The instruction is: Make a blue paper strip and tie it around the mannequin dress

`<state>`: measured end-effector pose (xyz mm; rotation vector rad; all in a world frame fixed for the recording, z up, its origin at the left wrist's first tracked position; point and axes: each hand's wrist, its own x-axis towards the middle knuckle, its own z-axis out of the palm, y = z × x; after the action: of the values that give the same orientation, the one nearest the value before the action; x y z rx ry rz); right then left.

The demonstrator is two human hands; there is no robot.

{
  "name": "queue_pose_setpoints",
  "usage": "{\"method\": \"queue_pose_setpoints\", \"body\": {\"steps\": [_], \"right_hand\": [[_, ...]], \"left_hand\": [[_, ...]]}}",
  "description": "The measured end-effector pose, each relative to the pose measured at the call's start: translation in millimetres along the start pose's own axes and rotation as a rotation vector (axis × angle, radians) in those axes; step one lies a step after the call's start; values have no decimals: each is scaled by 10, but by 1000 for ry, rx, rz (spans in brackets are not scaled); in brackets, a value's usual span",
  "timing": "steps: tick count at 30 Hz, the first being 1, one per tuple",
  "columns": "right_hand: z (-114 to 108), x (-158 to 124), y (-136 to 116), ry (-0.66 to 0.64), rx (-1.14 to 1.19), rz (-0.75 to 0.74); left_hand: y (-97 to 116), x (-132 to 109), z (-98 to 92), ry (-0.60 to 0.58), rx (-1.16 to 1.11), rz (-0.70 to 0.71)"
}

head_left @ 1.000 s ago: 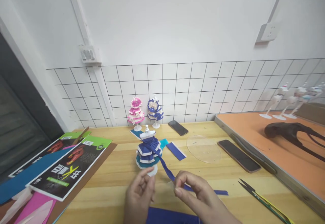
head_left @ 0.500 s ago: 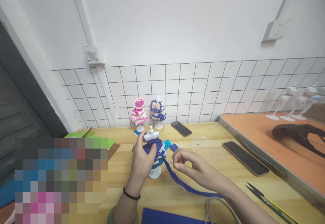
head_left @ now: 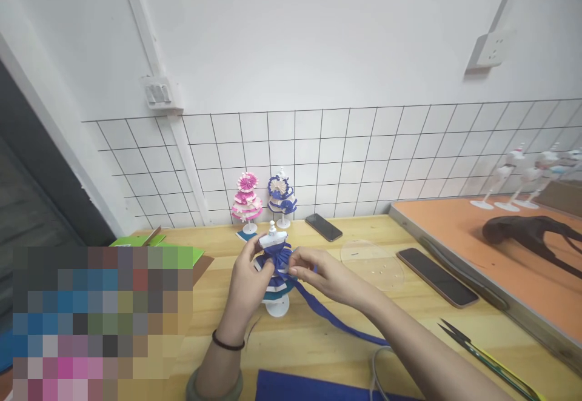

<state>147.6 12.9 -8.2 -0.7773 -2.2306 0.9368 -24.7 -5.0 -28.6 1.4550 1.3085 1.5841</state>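
Note:
A small white dress-form mannequin (head_left: 273,240) stands upright on its round base, dressed in layered blue, white and teal paper. My left hand (head_left: 249,281) is wrapped around its left side, thumb pressed on the front of the waist. At the right side of the dress, the thumb and fingers of my right hand (head_left: 322,272) are pinched together; whatever is between them is too small to make out. A long dark blue strip (head_left: 330,317) trails from the dress, passing under my right forearm. Flat blue material (head_left: 295,386) lies at the table's near edge.
Two decorated mannequins, one pink (head_left: 248,198) and one blue (head_left: 282,198), stand by the wall. Two phones (head_left: 324,227), a clear disc (head_left: 373,265) with tiny bits and scissors (head_left: 488,358) lie rightward. An orange board (head_left: 445,225) borders the right; the lower left is pixelated.
My right hand has moved left, from beside the dress to touching its right side. My left hand still holds the mannequin. The camera view has shifted slightly.

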Motion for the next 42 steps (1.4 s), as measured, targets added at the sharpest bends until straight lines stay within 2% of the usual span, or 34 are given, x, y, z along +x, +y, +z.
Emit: {"method": "queue_pose_setpoints", "body": {"steps": [9,15,22,29,42], "right_hand": [[94,194,94,-13,48,23],[96,239,72,39,-116,19],[109,157,14,131,-318,-16],[117,154,-32,72,-368,-94],[173,231,-10,204,-771,-80]], "left_hand": [[-24,25,-83,-100,-77,12],[-8,24,-97,-117,-113,-12],[3,34,-100,-102,-111,-36],[-24,42,-113,-118,-96,0],[-48,50,-133,-129,-48,1]]}}
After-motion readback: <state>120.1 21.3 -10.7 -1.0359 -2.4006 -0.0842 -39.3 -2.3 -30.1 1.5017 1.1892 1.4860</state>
